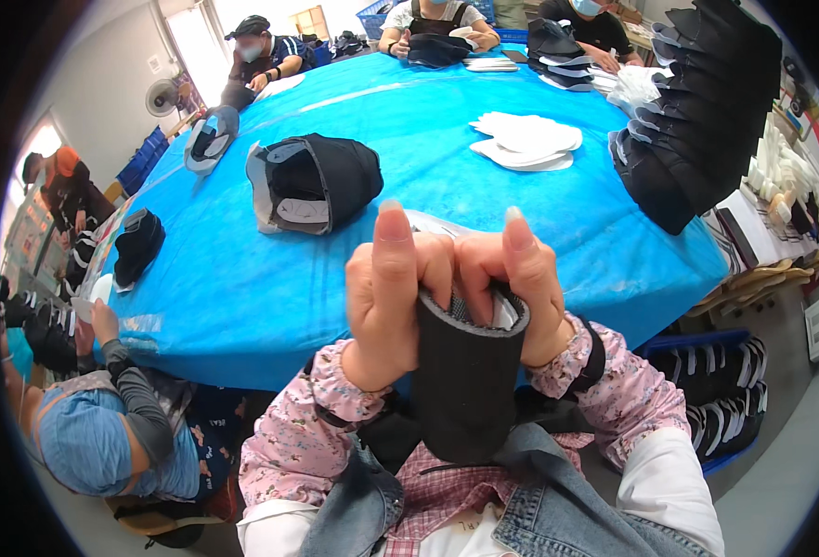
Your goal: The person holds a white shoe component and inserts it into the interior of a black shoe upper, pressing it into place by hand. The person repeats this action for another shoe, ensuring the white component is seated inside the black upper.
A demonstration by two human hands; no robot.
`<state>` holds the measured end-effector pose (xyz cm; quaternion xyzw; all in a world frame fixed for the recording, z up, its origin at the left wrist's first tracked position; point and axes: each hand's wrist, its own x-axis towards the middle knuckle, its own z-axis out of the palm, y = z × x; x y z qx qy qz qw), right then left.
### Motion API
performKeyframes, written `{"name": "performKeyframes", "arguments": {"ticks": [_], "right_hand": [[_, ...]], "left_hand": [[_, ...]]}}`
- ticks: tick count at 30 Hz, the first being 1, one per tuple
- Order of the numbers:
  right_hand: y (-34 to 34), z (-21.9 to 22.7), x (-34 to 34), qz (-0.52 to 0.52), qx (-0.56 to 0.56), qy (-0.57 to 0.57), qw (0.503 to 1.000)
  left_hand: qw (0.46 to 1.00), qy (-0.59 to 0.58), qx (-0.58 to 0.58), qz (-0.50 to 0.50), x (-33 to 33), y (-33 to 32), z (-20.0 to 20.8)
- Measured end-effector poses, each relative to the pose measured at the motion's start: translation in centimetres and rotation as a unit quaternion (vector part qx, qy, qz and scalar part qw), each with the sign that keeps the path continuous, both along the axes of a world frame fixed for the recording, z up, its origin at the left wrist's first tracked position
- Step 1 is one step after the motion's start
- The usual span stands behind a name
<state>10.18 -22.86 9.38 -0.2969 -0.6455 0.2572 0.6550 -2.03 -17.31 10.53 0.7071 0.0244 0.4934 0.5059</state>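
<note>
Close in front of me I hold a black fabric shoe upper [466, 390] with its round, grey-lined opening facing up. My left hand [386, 302] grips the left side of the rim, and my right hand [528, 292] grips the right side. Both thumbs point up while the other fingers curl down into the opening. Something white shows inside, partly hidden by the fingers. On the table beyond my left hand stands another black upper [349, 181] with a grey lining and a pale piece inside. White insoles [527, 141] lie in a loose pile farther off, to the right.
Blue sheeting covers the table [419, 139]. A tall leaning stack of black uppers [697, 130] rises at the right edge. A blue crate [721, 455] of black-and-white pieces sits low at right. One co-worker [103, 427] is close on my left; others work along the far side.
</note>
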Motion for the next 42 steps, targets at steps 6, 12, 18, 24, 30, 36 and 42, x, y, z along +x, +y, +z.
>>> {"name": "performKeyframes", "arguments": {"ticks": [6, 12, 18, 24, 30, 36, 42], "right_hand": [[-1.2, 3.5, 2.0, -0.217, 0.100, -0.170, 0.956], [-2.8, 4.1, 0.0, -0.149, 0.211, -0.212, 0.942], [-2.6, 4.3, 1.1, -0.185, 0.138, -0.163, 0.959], [-2.4, 2.2, 1.4, 0.000, 0.031, -0.066, 0.997], [-3.0, 3.6, 3.6, -0.192, 0.177, -0.245, 0.934], [-5.2, 3.8, 5.4, -0.244, 0.290, -0.391, 0.839], [-6.1, 2.8, 5.9, -0.301, 0.286, -0.426, 0.803]], "left_hand": [[0.989, 0.025, 0.115, 0.090, -1.2, 1.9, 1.7], [0.992, -0.023, 0.123, 0.005, 0.5, -0.5, 2.1], [0.991, -0.056, 0.112, -0.038, -0.3, 0.1, 2.8], [0.987, -0.059, 0.020, -0.146, 0.9, -0.5, 2.3], [0.936, 0.034, 0.345, 0.061, -1.2, 1.6, 3.8], [0.734, 0.063, 0.651, 0.180, -1.3, -0.2, 4.2], [0.697, 0.122, 0.679, 0.196, -1.8, -1.6, 4.5]]}}
